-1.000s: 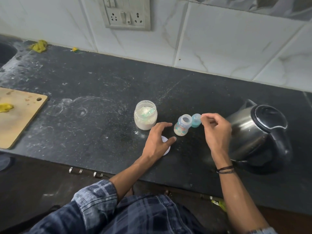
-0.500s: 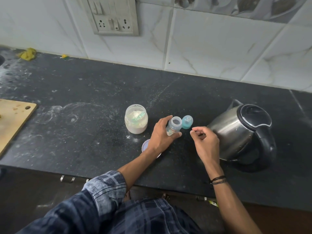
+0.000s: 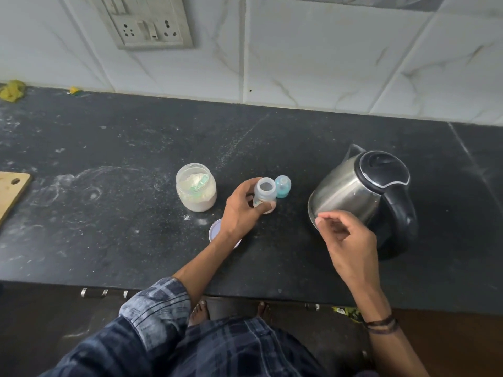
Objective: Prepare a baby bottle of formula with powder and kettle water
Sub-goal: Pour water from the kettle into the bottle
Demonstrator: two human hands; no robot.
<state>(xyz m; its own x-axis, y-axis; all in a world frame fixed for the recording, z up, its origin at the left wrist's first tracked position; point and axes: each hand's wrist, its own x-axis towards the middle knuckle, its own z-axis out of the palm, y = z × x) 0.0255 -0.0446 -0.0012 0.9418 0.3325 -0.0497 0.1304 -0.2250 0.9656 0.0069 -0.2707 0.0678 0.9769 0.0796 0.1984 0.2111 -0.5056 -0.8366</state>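
Observation:
A small clear baby bottle (image 3: 265,193) stands uncapped on the black counter (image 3: 122,235), and my left hand (image 3: 243,210) grips its lower body. Its blue teat cap (image 3: 282,186) stands just behind and to the right, touching nothing else. An open jar of white powder (image 3: 196,187) with a green scoop inside is left of the bottle. The steel kettle (image 3: 362,197) with black lid and handle stands at the right. My right hand (image 3: 345,240) hovers in front of the kettle's base, fingers loosely curled and holding nothing.
The jar's round lid (image 3: 215,231) lies flat under my left wrist. A wooden cutting board (image 3: 11,190) pokes in at the left edge. Spilled powder dusts the counter. A wall socket (image 3: 148,20) is on the tiles behind, and yellow scraps (image 3: 12,89) lie far left.
My left hand left the lid and took hold of the bottle. My right hand let go of the blue cap and drew back to the right, toward the kettle.

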